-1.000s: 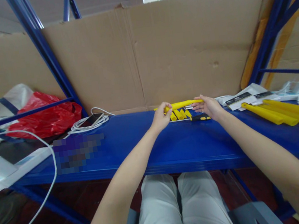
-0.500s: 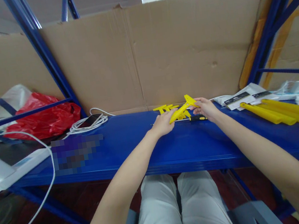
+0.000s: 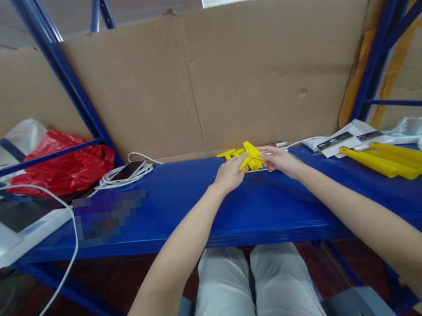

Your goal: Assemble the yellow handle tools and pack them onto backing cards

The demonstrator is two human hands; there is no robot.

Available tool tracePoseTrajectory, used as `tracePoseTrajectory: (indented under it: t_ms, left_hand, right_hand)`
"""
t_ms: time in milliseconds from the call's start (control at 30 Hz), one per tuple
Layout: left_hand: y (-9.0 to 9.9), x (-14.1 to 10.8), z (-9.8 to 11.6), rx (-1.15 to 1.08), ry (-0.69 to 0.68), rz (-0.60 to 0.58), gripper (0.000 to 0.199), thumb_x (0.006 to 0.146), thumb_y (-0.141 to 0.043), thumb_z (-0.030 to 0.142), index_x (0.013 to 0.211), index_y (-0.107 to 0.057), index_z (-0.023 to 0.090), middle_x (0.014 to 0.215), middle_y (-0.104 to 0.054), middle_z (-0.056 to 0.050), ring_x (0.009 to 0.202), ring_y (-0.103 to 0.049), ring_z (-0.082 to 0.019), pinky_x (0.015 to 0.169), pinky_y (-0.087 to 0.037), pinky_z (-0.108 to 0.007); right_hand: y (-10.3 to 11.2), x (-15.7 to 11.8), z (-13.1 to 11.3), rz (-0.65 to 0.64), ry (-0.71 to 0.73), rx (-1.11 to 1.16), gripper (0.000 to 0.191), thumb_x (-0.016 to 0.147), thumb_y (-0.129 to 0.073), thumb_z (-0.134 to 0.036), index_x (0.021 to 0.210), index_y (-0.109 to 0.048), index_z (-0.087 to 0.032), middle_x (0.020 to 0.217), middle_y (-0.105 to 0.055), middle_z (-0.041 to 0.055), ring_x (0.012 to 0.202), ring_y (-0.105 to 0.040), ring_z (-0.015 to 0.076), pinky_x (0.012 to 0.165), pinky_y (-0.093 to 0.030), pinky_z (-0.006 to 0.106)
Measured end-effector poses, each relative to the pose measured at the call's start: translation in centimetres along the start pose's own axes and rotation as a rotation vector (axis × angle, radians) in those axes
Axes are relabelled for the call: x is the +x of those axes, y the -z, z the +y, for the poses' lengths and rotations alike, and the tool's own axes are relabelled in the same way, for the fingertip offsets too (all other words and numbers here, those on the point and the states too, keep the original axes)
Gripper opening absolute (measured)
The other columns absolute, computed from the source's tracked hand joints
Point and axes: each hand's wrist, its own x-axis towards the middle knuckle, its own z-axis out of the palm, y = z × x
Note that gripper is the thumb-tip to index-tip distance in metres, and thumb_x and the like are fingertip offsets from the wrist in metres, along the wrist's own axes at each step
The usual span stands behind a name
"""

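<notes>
Yellow part [image 3: 250,148]: in the left hand [image 3: 231,174], up over the far side of the desk [image 3: 185,199]. Left fingers are closed round it, palm down. Right hand [image 3: 283,162] is half curled, fingertips right at the part; can't tell if they grip it or just touch.

Just behind the left hand: more yellow T-shaped pieces [image 3: 226,154], lying near the back edge. Shorter yellow bits sit under and beside the held part, partly hidden by the hands, so no count.

Farther out, person's right: long yellow troughs [image 3: 394,161] lying side by side, out of both hands, next to white packets [image 3: 338,143]. Left side: coiled white cable [image 3: 121,178], red bag [image 3: 72,160], power strip [image 3: 29,240], all well apart from the hands.

Progress: one part in work, looks mid-handling, not set down. Troughs look untouched right now. Can't tell which loose pieces are finished and which are left, or whether the held one is complete.
</notes>
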Motion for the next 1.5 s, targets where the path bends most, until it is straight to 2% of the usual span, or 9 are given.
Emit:
tracePoseTrajectory:
  t_ms: [200,367,533,600,700,833,967,1100,1500]
  left_hand:
    - [-0.2,0.1,-0.2,-0.027,0.001,0.027,0.05,0.088,-0.046,0.016,0.138,-0.046,0.022,0.137,-0.053,-0.008,0.125,-0.05,-0.022,0.105,-0.04,-0.036]
    - [-0.2,0.1,-0.3,-0.036,0.044,0.022,0.049,0.088,-0.046,0.014,0.135,-0.05,0.026,0.133,-0.056,-0.007,0.121,-0.054,-0.022,0.102,-0.043,-0.037]
    - [-0.1,0.1,-0.3,-0.033,0.109,0.018,0.048,0.087,-0.047,0.014,0.133,-0.053,0.024,0.131,-0.058,-0.007,0.121,-0.054,-0.024,0.103,-0.042,-0.037]
    - [-0.1,0.2,-0.3,-0.025,0.125,0.005,0.047,0.087,-0.046,0.014,0.133,-0.054,0.025,0.13,-0.059,-0.007,0.12,-0.054,-0.024,0.103,-0.042,-0.038]
    - [-0.2,0.2,-0.3,-0.025,0.139,-0.013,0.047,0.087,-0.047,0.015,0.132,-0.055,0.025,0.129,-0.059,-0.006,0.12,-0.055,-0.024,0.103,-0.042,-0.037]
    - [-0.3,0.2,-0.3,-0.05,0.131,-0.022,0.046,0.087,-0.049,0.015,0.131,-0.056,0.024,0.131,-0.059,-0.007,0.121,-0.054,-0.024,0.103,-0.042,-0.037]
    - [-0.4,0.2,-0.4,-0.058,0.125,-0.031,0.045,0.086,-0.049,0.015,0.13,-0.058,0.025,0.132,-0.059,-0.006,0.123,-0.053,-0.024,0.104,-0.041,-0.038]
    - [-0.5,0.3,-0.4,-0.046,0.123,-0.052,0.045,0.087,-0.049,0.015,0.13,-0.057,0.026,0.133,-0.058,-0.005,0.124,-0.052,-0.023,0.105,-0.041,-0.037]
    - [-0.3,0.1,-0.3,-0.025,0.119,-0.066,0.044,0.088,-0.049,0.017,0.13,-0.057,0.025,0.133,-0.059,-0.006,0.123,-0.053,-0.022,0.104,-0.041,-0.035]
  right_hand:
    - [-0.1,-0.2,0.0,-0.131,-0.024,0.032,0.042,0.083,-0.055,-0.017,0.124,-0.06,-0.016,0.051,-0.052,-0.0046,0.04,-0.041,0.0068,0.039,-0.033,0.017]
    - [0.6,0.1,0.0,-0.143,-0.024,-0.049,0.029,0.078,-0.06,-0.016,0.107,-0.068,-0.014,0.053,-0.054,-0.0031,0.042,-0.044,0.007,0.041,-0.034,0.018]
    - [4.4,1.3,0.1,0.22,0.107,-0.378,0.021,0.078,-0.056,-0.017,0.092,-0.071,-0.014,0.058,-0.057,-0.0006,0.046,-0.047,0.0091,0.05,-0.042,0.022]
    - [6.4,1.6,0.3,0.454,0.134,-0.668,0.02,0.076,-0.054,-0.015,0.085,-0.071,-0.014,0.064,-0.063,0.0044,0.059,-0.057,0.0154,0.06,-0.047,0.027]
    - [9.1,1.7,1.0,0.613,0.031,-1.01,0.017,0.075,-0.054,-0.017,0.076,-0.07,-0.014,0.078,-0.069,0.0123,0.081,-0.064,0.0265,0.074,-0.049,0.036]
    - [11.6,1.9,2.5,0.556,-0.166,-1.151,0.01,0.07,-0.062,-0.022,0.061,-0.064,-0.019,0.07,-0.067,0.0111,0.08,-0.066,0.0291,0.073,-0.051,0.038]
    - [12.9,2.7,4.0,0.471,-0.21,-1.189,0.023,0.065,-0.07,-0.036,0.053,-0.058,-0.021,0.053,-0.058,0.0063,0.069,-0.065,0.0267,0.065,-0.052,0.037]
    - [13.1,3.1,4.5,0.394,-0.293,-1.253,0.027,0.07,-0.068,-0.039,0.053,-0.058,-0.02,0.058,-0.06,0.0078,0.076,-0.066,0.0291,0.067,-0.053,0.039]
    - [12.8,3.3,4.8,0.36,-0.387,-1.297,0.035,0.08,-0.062,-0.041,0.09,-0.071,-0.009,0.088,-0.069,0.0206,0.098,-0.065,0.0373,0.08,-0.052,0.042]
